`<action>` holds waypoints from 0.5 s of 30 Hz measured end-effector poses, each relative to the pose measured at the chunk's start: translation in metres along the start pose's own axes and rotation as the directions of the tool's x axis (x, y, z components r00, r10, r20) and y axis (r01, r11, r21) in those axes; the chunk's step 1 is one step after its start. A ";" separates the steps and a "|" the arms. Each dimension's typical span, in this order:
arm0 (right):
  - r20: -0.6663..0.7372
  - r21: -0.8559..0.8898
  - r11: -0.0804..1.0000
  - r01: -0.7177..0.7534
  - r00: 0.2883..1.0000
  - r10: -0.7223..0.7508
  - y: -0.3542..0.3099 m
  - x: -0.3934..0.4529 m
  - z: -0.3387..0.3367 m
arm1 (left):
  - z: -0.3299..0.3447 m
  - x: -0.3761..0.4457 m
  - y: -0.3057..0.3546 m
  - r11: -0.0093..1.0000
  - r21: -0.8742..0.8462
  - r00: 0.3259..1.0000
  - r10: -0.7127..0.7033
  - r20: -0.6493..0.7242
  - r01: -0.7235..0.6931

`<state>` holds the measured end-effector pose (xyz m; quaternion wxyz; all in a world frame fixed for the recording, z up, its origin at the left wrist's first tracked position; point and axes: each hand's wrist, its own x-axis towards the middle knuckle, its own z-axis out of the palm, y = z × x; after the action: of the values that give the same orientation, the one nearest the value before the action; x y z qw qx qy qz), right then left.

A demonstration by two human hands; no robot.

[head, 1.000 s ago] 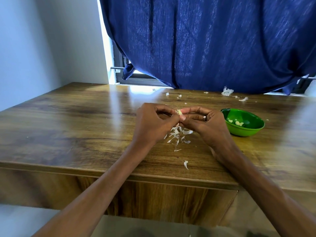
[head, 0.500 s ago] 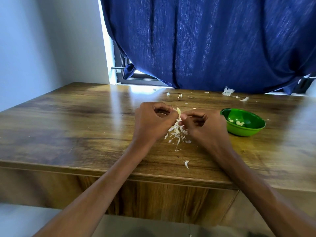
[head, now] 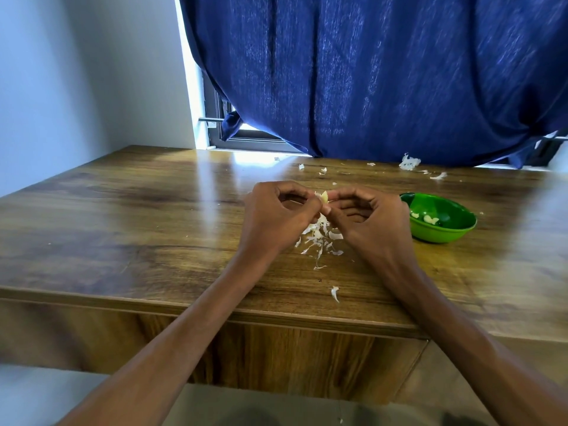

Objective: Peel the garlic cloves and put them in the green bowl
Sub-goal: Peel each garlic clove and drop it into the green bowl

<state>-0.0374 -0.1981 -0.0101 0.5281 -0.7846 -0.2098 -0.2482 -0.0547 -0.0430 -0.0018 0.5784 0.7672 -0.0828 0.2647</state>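
- Head view: left hand [head: 273, 215] and right hand [head: 373, 218] have closed back together, both pinching one garlic clove [head: 324, 196] above the counter [head: 123, 229].
- Half a second ago the right grip had pulled away, likely stripping skin.
- Peelings [head: 319, 238] lie beneath.
- Green bowl [head: 442, 233], right, holds a few cloves; peeling continues.

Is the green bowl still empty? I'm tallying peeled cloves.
No: the green bowl already holds a few pale garlic pieces, right of the right hand.
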 end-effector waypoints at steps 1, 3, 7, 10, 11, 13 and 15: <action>-0.003 0.029 1.000 -0.012 1.000 0.012 0.000 0.000 0.000 | 0.000 0.000 0.000 1.000 -0.011 1.000 -0.004 0.003 0.004; -0.013 0.081 0.996 -0.036 0.999 0.037 -0.001 0.000 -0.001 | 0.000 0.001 0.000 1.000 -0.030 1.000 -0.005 0.005 0.005; -0.016 0.098 0.995 -0.031 0.999 0.033 -0.001 -0.001 -0.001 | -0.001 0.001 0.000 0.999 -0.036 1.000 0.011 0.006 -0.011; 0.010 0.044 0.999 0.009 1.000 -0.009 -0.003 -0.003 -0.001 | -0.002 0.001 0.000 1.000 -0.014 1.000 0.013 0.014 -0.013; 0.009 0.029 0.999 0.023 1.000 -0.023 -0.003 -0.003 -0.001 | -0.002 0.001 0.000 1.000 -0.012 1.000 0.017 0.016 -0.017; 0.004 -0.026 0.998 0.061 0.998 -0.060 -0.003 -0.003 -0.001 | -0.002 0.000 0.000 0.999 -0.001 0.999 0.033 0.004 -0.033; 0.015 -0.082 0.993 0.089 0.996 -0.088 -0.002 -0.003 0.000 | -0.002 -0.001 0.001 0.998 0.026 0.998 0.053 -0.023 -0.052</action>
<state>-0.0412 -0.1978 -0.0105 0.4826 -0.7970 -0.2369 -0.2754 -0.0569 -0.0414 -0.0014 0.5625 0.7687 -0.0927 0.2899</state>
